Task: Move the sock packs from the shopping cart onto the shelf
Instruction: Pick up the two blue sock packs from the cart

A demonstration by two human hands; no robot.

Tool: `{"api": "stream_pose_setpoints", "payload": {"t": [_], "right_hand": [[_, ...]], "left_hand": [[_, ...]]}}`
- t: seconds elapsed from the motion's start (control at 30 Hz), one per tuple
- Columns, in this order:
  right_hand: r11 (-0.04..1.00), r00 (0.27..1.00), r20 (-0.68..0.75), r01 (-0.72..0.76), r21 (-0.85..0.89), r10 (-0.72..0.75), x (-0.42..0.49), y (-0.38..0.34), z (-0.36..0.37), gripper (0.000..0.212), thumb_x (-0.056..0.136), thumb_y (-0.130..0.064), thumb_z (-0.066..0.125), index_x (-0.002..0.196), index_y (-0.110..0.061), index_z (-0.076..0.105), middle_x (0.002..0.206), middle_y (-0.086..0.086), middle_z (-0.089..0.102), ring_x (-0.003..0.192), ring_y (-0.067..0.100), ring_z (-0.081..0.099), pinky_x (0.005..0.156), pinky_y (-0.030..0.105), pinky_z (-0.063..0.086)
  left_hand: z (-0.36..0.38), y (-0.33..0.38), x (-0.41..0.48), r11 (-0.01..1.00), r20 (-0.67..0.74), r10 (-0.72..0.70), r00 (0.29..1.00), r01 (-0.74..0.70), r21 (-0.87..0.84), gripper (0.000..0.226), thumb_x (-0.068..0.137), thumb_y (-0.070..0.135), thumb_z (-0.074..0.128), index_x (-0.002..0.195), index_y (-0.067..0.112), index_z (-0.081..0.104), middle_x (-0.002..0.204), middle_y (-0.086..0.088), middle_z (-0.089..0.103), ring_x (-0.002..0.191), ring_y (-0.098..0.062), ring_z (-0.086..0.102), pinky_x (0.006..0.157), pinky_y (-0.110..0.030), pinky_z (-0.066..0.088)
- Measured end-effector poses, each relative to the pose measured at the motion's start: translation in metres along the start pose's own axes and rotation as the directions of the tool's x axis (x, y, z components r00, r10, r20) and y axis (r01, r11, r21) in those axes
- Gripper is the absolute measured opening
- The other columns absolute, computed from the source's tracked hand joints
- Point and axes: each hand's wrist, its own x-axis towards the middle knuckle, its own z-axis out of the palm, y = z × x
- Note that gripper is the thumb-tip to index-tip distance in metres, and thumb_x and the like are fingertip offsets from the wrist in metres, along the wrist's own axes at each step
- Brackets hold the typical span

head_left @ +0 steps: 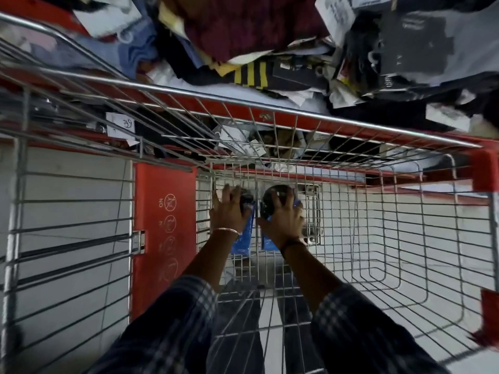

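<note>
I look straight down into a wire shopping cart (378, 238). Two sock packs lie side by side on its floor, each with a blue card sleeve and dark socks. My left hand (229, 211) lies over the left sock pack (244, 238), its fingers curled around the dark top end. On the right sock pack (270, 206) rests my right hand (283, 222), gripping it the same way. Both forearms, in checked sleeves, reach down into the basket. The shelf (270, 109) with a red front edge runs across the top, piled with sock packs and clothing.
A red plastic child-seat flap (164, 225) stands at the left of the basket. Red corner guards (484, 168) cap the cart's right side. A second shelf level (243, 147) with tagged packs shows through the cart's far wall. Pale floor lies below.
</note>
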Motion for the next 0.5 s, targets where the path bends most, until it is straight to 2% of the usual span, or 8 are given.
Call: {"api": "stream_pose_setpoints", "payload": {"t": [0.07,0.17,0.3,0.37,0.5], "right_hand": [[1.0,0.998,-0.068,0.004,0.022,-0.002,-0.002,0.012,-0.004,0.079,0.071,-0.035,0.073,0.14,-0.029,0.035,0.155,0.016,0.016,0.128,0.05,0.029,0.093,0.063,0.045],[0.998,0.989,-0.149,-0.007,0.06,0.016,-0.003,0.037,-0.009,0.076,0.071,-0.033,0.074,0.139,-0.029,0.038,0.154,0.018,0.018,0.128,0.051,0.029,0.092,0.066,0.044],[0.998,0.985,-0.165,-0.057,-0.017,0.053,0.005,0.044,-0.01,0.089,0.072,-0.057,0.068,0.145,-0.033,0.024,0.157,0.018,0.011,0.138,0.048,0.015,0.104,0.067,0.03],[0.996,0.986,-0.142,-0.093,-0.013,0.09,0.011,0.035,-0.011,0.096,0.07,-0.063,0.067,0.146,-0.033,0.018,0.157,0.019,0.003,0.138,0.048,0.015,0.103,0.065,0.031],[0.994,0.989,-0.1,-0.107,0.002,0.107,0.018,0.027,-0.013,0.092,0.074,-0.043,0.072,0.147,-0.03,0.017,0.156,0.024,0.0,0.128,0.05,0.033,0.096,0.059,0.045]], "left_hand": [[0.001,0.001,-0.001,0.999,0.004,-0.019,1.0,0.019,-0.033,0.063,0.089,0.044,0.051,0.145,0.023,0.028,0.154,-0.01,0.019,0.132,-0.044,0.023,0.094,-0.058,0.044],[0.001,0.006,-0.001,0.996,-0.032,-0.03,0.999,0.027,-0.086,0.064,0.085,0.045,0.055,0.141,0.024,0.033,0.152,-0.013,0.02,0.13,-0.045,0.027,0.089,-0.057,0.047],[0.007,0.014,-0.002,0.998,0.002,-0.055,0.998,0.055,-0.017,0.081,0.074,0.061,0.062,0.141,0.029,0.03,0.153,-0.011,0.014,0.131,-0.047,0.023,0.091,-0.058,0.046],[0.01,0.016,-0.001,0.997,0.02,-0.075,0.997,0.075,0.013,0.086,0.07,0.058,0.068,0.141,0.029,0.029,0.153,-0.01,0.011,0.131,-0.048,0.021,0.092,-0.06,0.045],[0.01,0.017,-0.001,0.998,-0.027,-0.068,0.997,0.068,0.017,0.071,0.074,0.039,0.07,0.136,0.024,0.037,0.151,-0.013,0.018,0.12,-0.047,0.037,0.085,-0.055,0.049]]}}
